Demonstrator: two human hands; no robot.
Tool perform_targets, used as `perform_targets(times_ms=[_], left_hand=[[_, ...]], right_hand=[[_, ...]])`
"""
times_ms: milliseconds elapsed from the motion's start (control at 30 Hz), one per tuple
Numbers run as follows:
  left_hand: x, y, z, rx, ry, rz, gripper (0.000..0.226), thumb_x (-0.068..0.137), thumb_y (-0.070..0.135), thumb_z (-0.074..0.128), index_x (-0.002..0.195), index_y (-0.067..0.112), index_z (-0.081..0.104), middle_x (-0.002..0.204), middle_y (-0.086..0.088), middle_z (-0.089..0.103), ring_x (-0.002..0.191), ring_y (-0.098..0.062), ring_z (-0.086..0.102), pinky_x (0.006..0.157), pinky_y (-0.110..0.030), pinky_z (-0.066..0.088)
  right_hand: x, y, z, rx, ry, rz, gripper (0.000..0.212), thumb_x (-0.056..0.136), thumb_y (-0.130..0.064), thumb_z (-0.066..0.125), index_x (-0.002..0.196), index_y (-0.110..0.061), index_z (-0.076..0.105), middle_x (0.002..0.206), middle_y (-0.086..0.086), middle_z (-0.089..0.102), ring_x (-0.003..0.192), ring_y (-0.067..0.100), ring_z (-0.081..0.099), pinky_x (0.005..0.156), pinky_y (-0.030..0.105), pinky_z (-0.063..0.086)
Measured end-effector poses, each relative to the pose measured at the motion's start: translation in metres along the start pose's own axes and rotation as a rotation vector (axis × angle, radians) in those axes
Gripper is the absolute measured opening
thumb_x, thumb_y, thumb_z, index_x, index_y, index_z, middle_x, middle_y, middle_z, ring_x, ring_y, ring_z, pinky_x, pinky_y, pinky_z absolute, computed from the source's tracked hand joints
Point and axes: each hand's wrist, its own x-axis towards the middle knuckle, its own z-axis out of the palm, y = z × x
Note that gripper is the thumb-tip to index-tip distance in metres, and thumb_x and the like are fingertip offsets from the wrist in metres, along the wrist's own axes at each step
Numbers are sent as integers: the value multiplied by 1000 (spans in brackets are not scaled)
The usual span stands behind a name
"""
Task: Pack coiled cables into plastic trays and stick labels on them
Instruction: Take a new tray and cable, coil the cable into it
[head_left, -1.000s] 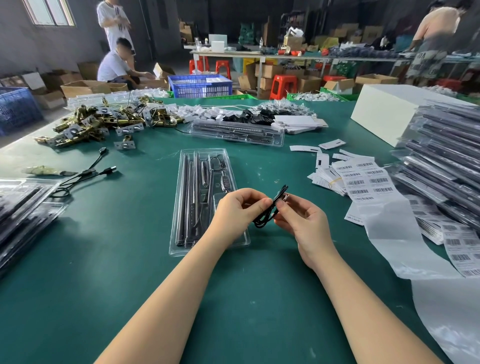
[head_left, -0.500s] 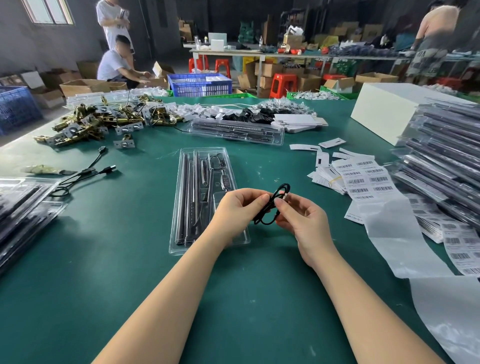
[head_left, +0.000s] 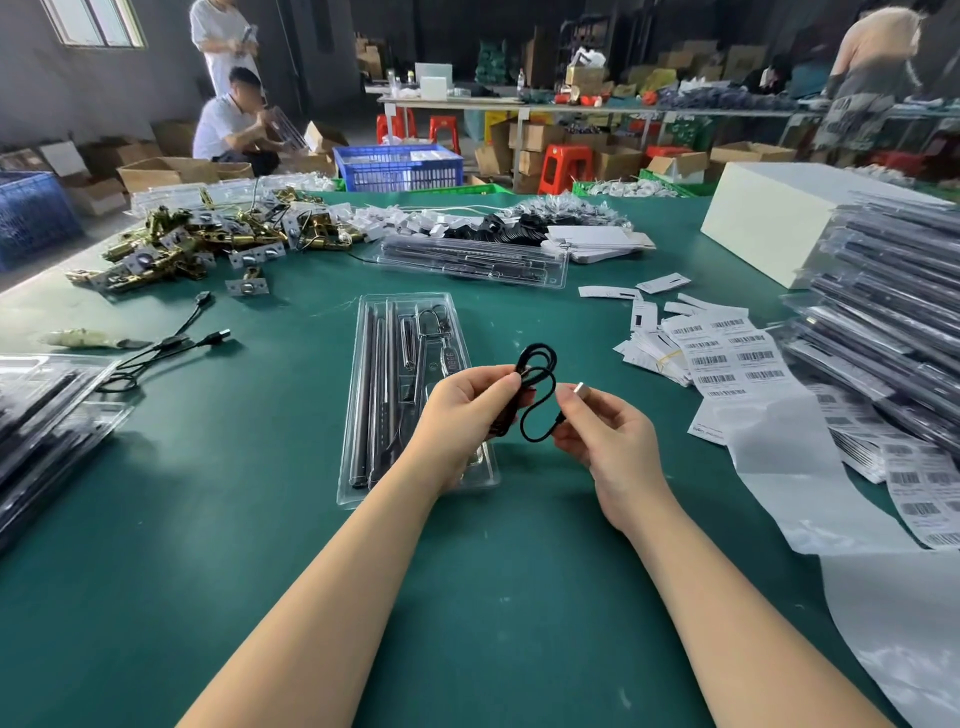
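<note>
Held above green bench, between both hands: thin black cable, looped in loose coils. Left hand fingers curled round coil's bundled strands, over clear plastic tray of dark rods. Right hand fingers pinching silver plug end. Tray's near right corner hidden behind left hand. Barcode labels at right, print too small to read.

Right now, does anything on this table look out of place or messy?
Mostly tidy work clutter, but one black cable lies loose and uncoiled on the green table, left of the open tray. Small white tags are also scattered askew near the barcode label sheets. The hands are coiling another cable.
</note>
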Motion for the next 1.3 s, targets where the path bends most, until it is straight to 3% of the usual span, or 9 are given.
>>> perform_targets(times_ms=[133, 300, 433, 633, 767, 1133, 1300], left_hand=[[1, 0, -1, -51, -12, -11, 16, 99, 16, 52, 99, 21, 68, 85, 0, 75, 85, -14, 72, 67, -22, 55], [-1, 2, 4, 42, -9, 13, 24, 103, 18, 43, 96, 29, 64, 72, 9, 69, 64, -6, 66, 61, -18, 53], [-2, 1, 6, 109, -45, 22, 19, 100, 21, 49, 95, 28, 66, 78, 8, 64, 62, -3, 61, 61, -15, 49], [-1, -1, 2, 231, -98, 103, 17, 96, 12, 55, 102, 24, 65, 69, 14, 58, 60, -4, 55, 61, -16, 47], [-1, -2, 2, 238, -111, 122, 18, 97, 13, 54, 101, 27, 65, 68, 16, 58, 62, -5, 56, 63, -17, 48], [-2, 0, 1, 148, -120, 46, 29, 102, 17, 44, 104, 40, 62, 91, 11, 66, 70, 0, 64, 68, -14, 51], [-3, 0, 0, 188, -114, 122, 27, 94, 9, 59, 103, 33, 68, 88, 12, 73, 83, -4, 67, 74, -18, 51]], right_hand=[[0, 0, 1, -13, 4, 5, 13, 81, -24, 77, 69, -22, 74, 61, -8, 60, 55, 10, 56, 60, 22, 53], [0, 1, 0, -17, 7, 10, 7, 80, -24, 78, 75, -20, 74, 63, -7, 63, 56, 9, 57, 60, 22, 54], [0, 1, 0, -25, -12, 6, 6, 81, -24, 77, 76, -21, 76, 65, -9, 63, 57, 8, 57, 61, 22, 54], [0, 1, 0, -37, 3, 0, 7, 82, -24, 77, 76, -20, 74, 64, -9, 62, 56, 8, 56, 60, 22, 53], [0, 1, 1, -39, 1, 1, 7, 82, -24, 76, 76, -21, 75, 64, -10, 63, 56, 8, 56, 60, 22, 53], [-1, 0, 1, -31, 2, 12, 6, 82, -23, 76, 80, -18, 75, 65, -7, 64, 57, 8, 57, 61, 22, 54], [-2, -2, 1, 6, 0, -23, 7, 82, -17, 76, 89, -17, 74, 66, -4, 67, 54, 10, 58, 59, 23, 54]])
